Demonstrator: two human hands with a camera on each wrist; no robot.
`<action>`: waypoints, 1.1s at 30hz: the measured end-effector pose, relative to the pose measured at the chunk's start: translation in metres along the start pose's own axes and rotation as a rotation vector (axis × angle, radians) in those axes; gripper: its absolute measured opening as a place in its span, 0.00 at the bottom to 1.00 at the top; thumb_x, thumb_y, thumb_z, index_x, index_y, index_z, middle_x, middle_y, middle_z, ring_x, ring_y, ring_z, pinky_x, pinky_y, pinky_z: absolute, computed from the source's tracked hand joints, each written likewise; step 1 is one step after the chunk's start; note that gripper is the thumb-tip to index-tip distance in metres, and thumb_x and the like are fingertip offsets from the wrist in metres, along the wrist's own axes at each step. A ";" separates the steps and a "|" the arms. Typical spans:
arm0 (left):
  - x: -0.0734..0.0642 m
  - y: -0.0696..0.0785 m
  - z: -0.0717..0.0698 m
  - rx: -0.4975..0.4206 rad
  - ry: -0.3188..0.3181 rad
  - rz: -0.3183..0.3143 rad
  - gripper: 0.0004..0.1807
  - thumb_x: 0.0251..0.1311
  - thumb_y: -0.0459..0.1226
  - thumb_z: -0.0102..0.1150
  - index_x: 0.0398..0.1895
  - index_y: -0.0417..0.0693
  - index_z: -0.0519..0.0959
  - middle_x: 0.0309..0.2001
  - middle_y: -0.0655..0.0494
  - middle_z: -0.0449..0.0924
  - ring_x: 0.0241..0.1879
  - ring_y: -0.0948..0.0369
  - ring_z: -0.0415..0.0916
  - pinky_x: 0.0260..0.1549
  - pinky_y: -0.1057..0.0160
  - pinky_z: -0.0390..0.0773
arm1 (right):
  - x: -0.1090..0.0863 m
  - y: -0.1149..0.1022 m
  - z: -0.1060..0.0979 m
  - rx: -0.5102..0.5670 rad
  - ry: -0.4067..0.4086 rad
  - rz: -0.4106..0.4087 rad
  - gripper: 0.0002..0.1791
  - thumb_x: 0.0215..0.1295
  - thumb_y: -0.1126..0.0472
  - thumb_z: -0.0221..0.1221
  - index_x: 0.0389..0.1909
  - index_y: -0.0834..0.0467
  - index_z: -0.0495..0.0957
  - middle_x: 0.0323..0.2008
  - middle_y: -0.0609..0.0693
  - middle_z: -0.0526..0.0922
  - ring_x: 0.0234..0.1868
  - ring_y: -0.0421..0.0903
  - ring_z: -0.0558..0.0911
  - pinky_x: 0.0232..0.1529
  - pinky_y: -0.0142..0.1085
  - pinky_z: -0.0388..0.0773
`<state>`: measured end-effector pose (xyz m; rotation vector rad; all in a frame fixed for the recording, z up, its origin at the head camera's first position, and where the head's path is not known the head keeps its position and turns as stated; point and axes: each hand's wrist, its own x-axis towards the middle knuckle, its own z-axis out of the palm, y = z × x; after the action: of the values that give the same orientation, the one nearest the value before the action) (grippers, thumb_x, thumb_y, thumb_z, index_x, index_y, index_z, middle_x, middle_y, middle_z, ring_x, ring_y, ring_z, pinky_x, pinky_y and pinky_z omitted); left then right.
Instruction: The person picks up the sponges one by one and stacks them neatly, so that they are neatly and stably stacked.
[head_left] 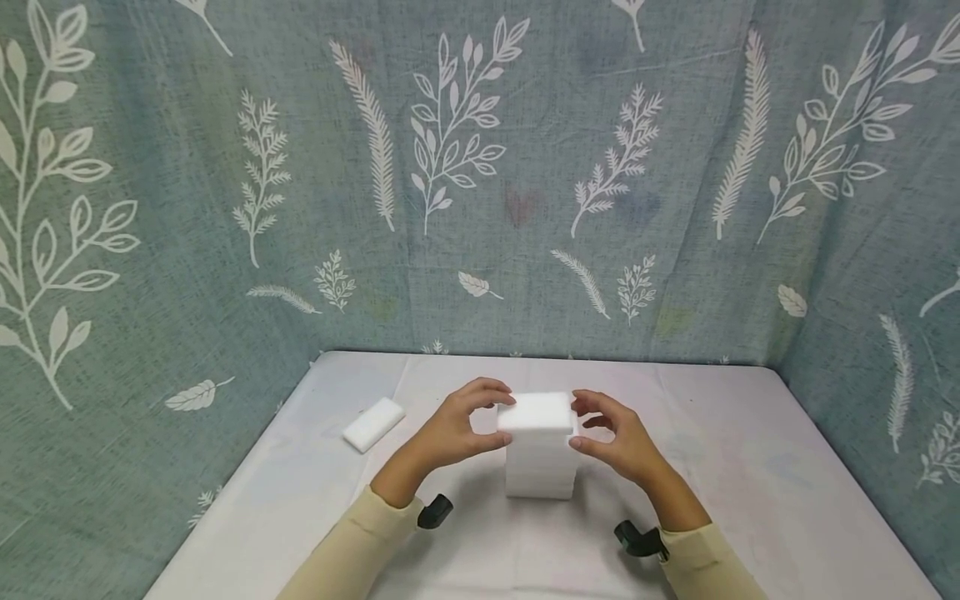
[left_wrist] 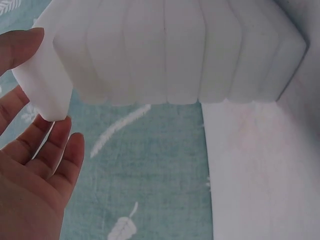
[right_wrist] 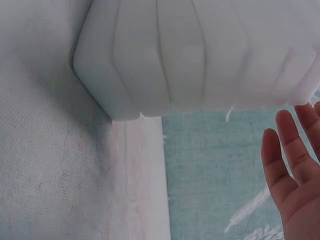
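Note:
A stack of white sponges (head_left: pixel 540 471) stands upright on the table, its blocks laid flat one over another. My left hand (head_left: pixel 453 425) pinches the top sponge (head_left: pixel 536 411) by its left end, thumb in front and fingers behind. In the left wrist view, this sponge (left_wrist: pixel 47 85) sits askew, tilted from the block under it. At the stack's right side is my right hand (head_left: pixel 618 433), its thumb and fingertips close to the upper blocks. The right wrist view shows loosely extended fingers (right_wrist: pixel 295 155) beside the stack; its thumb is out of that view.
A single white sponge (head_left: pixel 373 424) lies flat on the table, left of my left hand. The table (head_left: pixel 750 475) has a pale cloth cover. Leaf-patterned blue-green fabric (head_left: pixel 480 192) hangs behind and at both sides. Dark wrist-worn devices (head_left: pixel 639 539) sit at both cuffs.

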<state>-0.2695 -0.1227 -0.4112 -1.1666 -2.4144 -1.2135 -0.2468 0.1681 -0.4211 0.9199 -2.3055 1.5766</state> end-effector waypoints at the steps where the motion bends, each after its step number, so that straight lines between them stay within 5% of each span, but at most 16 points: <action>1: 0.001 0.000 0.001 -0.005 -0.001 0.003 0.22 0.53 0.39 0.73 0.52 0.50 0.79 0.57 0.57 0.72 0.57 0.61 0.70 0.53 0.53 0.75 | 0.000 0.000 0.000 0.003 -0.003 -0.002 0.33 0.53 0.70 0.70 0.61 0.70 0.70 0.48 0.60 0.79 0.51 0.65 0.76 0.49 0.57 0.76; 9: 0.005 0.006 0.006 -0.021 -0.036 -0.010 0.22 0.54 0.39 0.72 0.52 0.49 0.79 0.58 0.50 0.73 0.58 0.59 0.69 0.54 0.54 0.74 | -0.001 0.000 -0.001 0.005 -0.013 0.031 0.32 0.51 0.68 0.72 0.58 0.67 0.73 0.47 0.56 0.79 0.50 0.60 0.76 0.49 0.58 0.75; 17: 0.008 0.003 0.009 -0.014 -0.032 -0.022 0.23 0.54 0.39 0.72 0.54 0.51 0.78 0.58 0.59 0.72 0.58 0.61 0.69 0.53 0.55 0.74 | -0.001 0.000 -0.001 -0.003 0.002 0.063 0.30 0.51 0.67 0.72 0.56 0.66 0.74 0.46 0.56 0.79 0.50 0.62 0.76 0.49 0.59 0.75; 26: 0.008 0.001 0.010 -0.020 -0.001 -0.018 0.27 0.54 0.39 0.72 0.57 0.51 0.75 0.58 0.59 0.73 0.57 0.61 0.70 0.51 0.52 0.76 | -0.002 0.001 -0.002 -0.016 -0.017 0.042 0.27 0.57 0.67 0.68 0.58 0.66 0.73 0.47 0.55 0.79 0.50 0.51 0.77 0.50 0.56 0.76; 33: 0.006 0.002 0.011 -0.026 0.003 -0.016 0.27 0.52 0.38 0.73 0.57 0.51 0.75 0.57 0.61 0.73 0.57 0.64 0.70 0.51 0.53 0.76 | -0.002 -0.001 -0.003 0.010 -0.037 0.027 0.26 0.56 0.69 0.68 0.56 0.67 0.74 0.47 0.56 0.79 0.49 0.52 0.77 0.49 0.58 0.75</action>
<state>-0.2708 -0.1102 -0.4144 -1.1535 -2.4178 -1.2543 -0.2450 0.1718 -0.4206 0.9313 -2.3467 1.5959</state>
